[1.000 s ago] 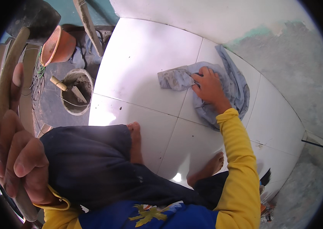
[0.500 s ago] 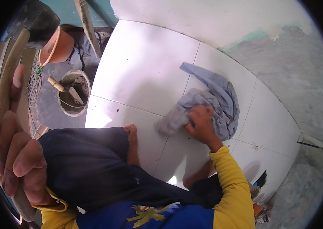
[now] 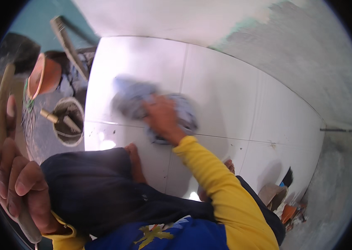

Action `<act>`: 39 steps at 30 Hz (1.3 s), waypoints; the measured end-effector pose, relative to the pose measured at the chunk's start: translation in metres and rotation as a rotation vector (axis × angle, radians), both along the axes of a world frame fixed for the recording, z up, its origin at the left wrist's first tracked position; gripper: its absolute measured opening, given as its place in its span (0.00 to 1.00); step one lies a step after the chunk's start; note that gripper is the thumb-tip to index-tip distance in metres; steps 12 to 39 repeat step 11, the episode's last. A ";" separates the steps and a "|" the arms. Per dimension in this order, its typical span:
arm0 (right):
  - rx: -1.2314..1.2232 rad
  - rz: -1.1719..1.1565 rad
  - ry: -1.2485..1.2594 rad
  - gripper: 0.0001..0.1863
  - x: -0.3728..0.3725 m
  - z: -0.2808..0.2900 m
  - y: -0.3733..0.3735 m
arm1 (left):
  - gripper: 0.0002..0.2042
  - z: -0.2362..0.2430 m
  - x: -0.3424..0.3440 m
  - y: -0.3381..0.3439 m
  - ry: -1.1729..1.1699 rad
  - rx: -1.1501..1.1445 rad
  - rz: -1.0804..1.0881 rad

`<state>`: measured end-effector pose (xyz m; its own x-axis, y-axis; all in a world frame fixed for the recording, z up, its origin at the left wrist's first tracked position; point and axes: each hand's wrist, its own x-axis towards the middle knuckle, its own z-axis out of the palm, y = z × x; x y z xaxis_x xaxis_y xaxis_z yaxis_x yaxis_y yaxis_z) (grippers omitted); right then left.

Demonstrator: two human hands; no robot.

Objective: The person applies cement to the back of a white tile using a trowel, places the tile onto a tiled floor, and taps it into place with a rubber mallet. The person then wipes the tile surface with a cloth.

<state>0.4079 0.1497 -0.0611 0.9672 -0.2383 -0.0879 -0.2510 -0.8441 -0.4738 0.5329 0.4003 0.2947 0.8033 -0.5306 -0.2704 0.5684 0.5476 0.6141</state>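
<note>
My right hand [image 3: 162, 116] presses on a bunched grey-blue cloth [image 3: 183, 109] lying on white floor tiles [image 3: 222, 79]. Motion smears the cloth and its far left part. At the left edge, close to the camera, my left hand [image 3: 19, 183] is wrapped round the wooden handle [image 3: 3, 104] of a mallet. The mallet's thick black head [image 3: 17, 53] stands up at the far left. My bare feet rest on the tiles, one on each side of my right forearm.
Left of the tiles stand a mortar bucket [image 3: 77, 132] with a trowel [image 3: 50, 116] in it and an orange bucket [image 3: 51, 77]. A wooden plank [image 3: 67, 43] leans behind them. A partly plastered wall [image 3: 305, 54] borders the far right; a dark-bristled brush [image 3: 287, 178] lies near right.
My right hand has swept the cloth leftward across the tiles, and the cloth is more bunched. The whole view has shifted slightly. My left hand keeps its hold on the mallet.
</note>
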 end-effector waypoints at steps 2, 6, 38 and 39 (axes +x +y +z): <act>-0.027 0.132 0.014 0.33 0.030 0.023 0.016 | 0.35 -0.008 0.007 -0.003 -0.012 -0.068 -0.101; 0.206 -0.221 -0.224 0.29 -0.006 0.063 -0.049 | 0.32 -0.015 0.019 0.001 0.088 -0.082 -0.220; 0.896 -0.795 -0.109 0.24 -0.144 0.132 -0.181 | 0.32 -0.037 0.043 0.006 0.115 -0.196 -0.310; 0.896 -0.795 -0.109 0.24 -0.144 0.132 -0.181 | 0.32 -0.037 0.043 0.006 0.115 -0.196 -0.310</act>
